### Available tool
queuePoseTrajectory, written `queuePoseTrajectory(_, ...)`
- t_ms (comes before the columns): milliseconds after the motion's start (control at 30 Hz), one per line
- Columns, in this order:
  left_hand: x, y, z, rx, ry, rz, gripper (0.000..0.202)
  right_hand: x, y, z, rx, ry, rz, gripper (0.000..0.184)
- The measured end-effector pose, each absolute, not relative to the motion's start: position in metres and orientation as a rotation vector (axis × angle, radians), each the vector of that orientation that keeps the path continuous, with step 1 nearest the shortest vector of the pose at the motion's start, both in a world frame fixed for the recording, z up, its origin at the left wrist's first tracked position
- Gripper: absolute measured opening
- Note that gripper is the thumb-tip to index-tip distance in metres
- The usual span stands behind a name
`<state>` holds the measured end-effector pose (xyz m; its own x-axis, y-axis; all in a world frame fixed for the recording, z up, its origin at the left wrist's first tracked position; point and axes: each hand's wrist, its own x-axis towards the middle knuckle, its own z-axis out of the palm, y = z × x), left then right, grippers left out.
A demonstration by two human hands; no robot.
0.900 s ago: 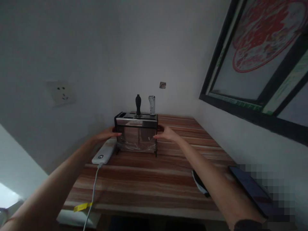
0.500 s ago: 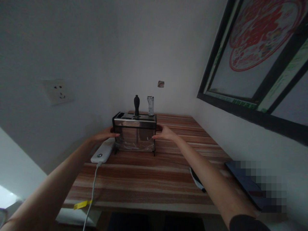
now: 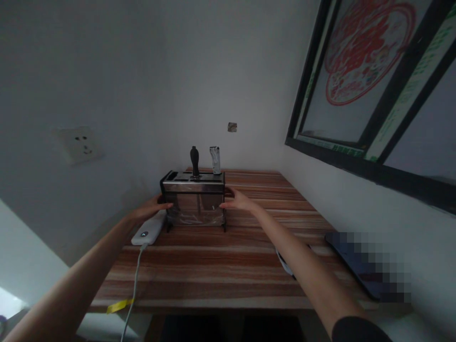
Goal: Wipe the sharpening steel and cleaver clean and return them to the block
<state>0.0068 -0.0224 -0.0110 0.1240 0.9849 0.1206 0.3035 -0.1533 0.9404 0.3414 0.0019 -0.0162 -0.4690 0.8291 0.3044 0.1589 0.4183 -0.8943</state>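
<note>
At the far left part of a striped wooden desk [image 3: 228,263], a person's left hand [image 3: 151,207] and right hand [image 3: 239,199] are bracketing a clear-sided holder [image 3: 195,203], thumbs lying on its front, the other fingers half-curled around the ends and largely hiding behind; how hard they are pressing cannot be told. Gripping both ends is probably keeping it steady and upright, while leaving free the black handle [image 3: 194,160] and silvery handle [image 3: 215,160] rising from its top. A white power bank [image 3: 150,230] is lying near the desk's left edge, its cable [image 3: 136,275] trailing over the front edge.
</note>
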Motion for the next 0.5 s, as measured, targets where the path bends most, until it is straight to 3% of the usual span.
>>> queuePoseTrajectory(100, 0.007, -0.041, -0.022, 1.740, 1.230, 1.247, 0.097, 0.354, -0.018, -0.018, -0.876, -1.836, 1.073, 0.087)
queuePoseTrajectory(167, 0.007, -0.061, -0.035, 1.786, 1.351, 1.564, 0.091, 0.374, -0.039, -0.019, -0.915, -1.777, 1.051, 0.081)
queuePoseTrajectory(267, 0.019, -0.098, -0.050, 1.800, 1.468, 1.869, 0.052, 0.420, -0.077, -0.019, -1.024, -1.779, 0.931, 0.055)
queuePoseTrajectory(367, 0.058, -0.132, -0.052, 2.126, 1.281, 1.607, 0.021, 0.475, -0.108, -0.019, -1.216, -1.774, 0.815, 0.037)
queuePoseTrajectory(500, 0.141, -0.153, -0.042, 2.337, 0.901, 1.038, 0.018, 0.534, -0.134, -0.029, -1.509, -1.804, 0.572, 0.033)
